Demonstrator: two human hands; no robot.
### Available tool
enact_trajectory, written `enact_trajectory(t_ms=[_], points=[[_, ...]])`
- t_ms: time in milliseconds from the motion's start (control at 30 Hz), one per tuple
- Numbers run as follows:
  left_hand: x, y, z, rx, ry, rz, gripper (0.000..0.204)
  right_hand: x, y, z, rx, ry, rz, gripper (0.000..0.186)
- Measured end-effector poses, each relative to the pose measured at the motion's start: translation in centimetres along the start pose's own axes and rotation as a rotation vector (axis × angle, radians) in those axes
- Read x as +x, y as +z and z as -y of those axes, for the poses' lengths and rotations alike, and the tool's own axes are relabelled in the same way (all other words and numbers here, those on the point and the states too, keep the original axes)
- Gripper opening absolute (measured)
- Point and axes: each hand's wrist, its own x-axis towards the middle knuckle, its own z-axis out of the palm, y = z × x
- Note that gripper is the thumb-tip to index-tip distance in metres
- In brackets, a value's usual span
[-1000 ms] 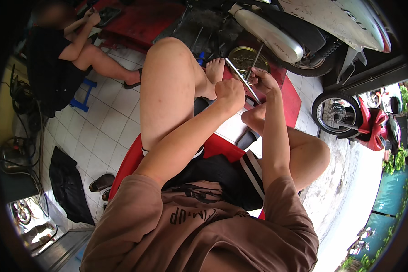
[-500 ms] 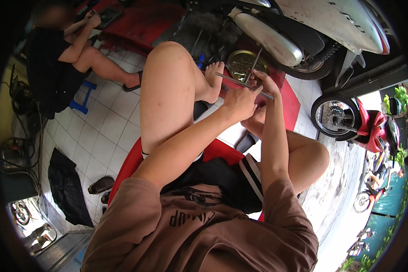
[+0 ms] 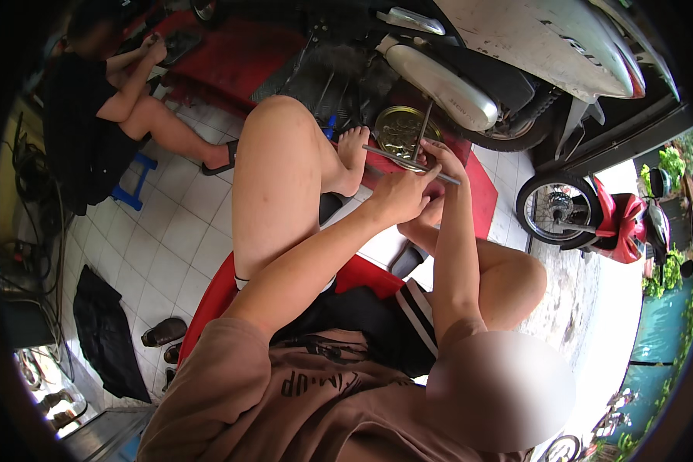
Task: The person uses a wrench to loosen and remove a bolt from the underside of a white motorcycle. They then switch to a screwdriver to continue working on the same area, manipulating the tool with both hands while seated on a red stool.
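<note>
Between my raised knees I hold a metal T-shaped wrench [image 3: 423, 132] with a long crossbar and a shaft pointing up and away. My left hand [image 3: 399, 197] is closed at the crossbar, its fingertips partly hidden. My right hand [image 3: 443, 162] grips where shaft and crossbar meet, with the bar's right end sticking out past it. Just beyond the wrench sits a round gold-coloured tin [image 3: 400, 127] with small metal parts in it, partly covered by the tool.
A tilted motorcycle with a silver exhaust guard [image 3: 440, 85] stands beyond the red platform [image 3: 481, 192]. A co-worker [image 3: 85, 115] sits at far left near a blue stool [image 3: 135, 182]. A red motorcycle [image 3: 627, 223] is at right; shoes [image 3: 164, 332] and black cloth [image 3: 108, 331] lie on tiles.
The view has shifted slightly, moving most of the scene left and down. Both hands stay on the wrench, whose crossbar has tilted only a little. A blurred round patch now covers my right sleeve.
</note>
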Motion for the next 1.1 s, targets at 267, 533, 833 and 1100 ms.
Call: enact_trajectory(t_ms=[267, 533, 833, 1100], points=[[0.8, 0.9, 2.0, 0.015, -0.415, 0.066, 0.052, 0.0, -0.2, 0.0, 0.071, 0.038, 0.134, 0.018], [0.4, 0.8, 0.4, -0.096, 0.047, -0.156, 0.057, 0.3, 0.9, 0.2, 0.021, 0.038, 0.084, 0.017], [0.5, 1.0, 1.6, 0.037, -0.539, 0.069, 0.031, 0.2, 1.0, 0.1, 0.167, 0.133, 0.13, 0.033], [1.4, -0.1, 2.3, -0.262, -0.263, -0.401, 0.024, 0.0, 1.7, -0.7, 0.191, 0.09, 0.053, 0.024]])
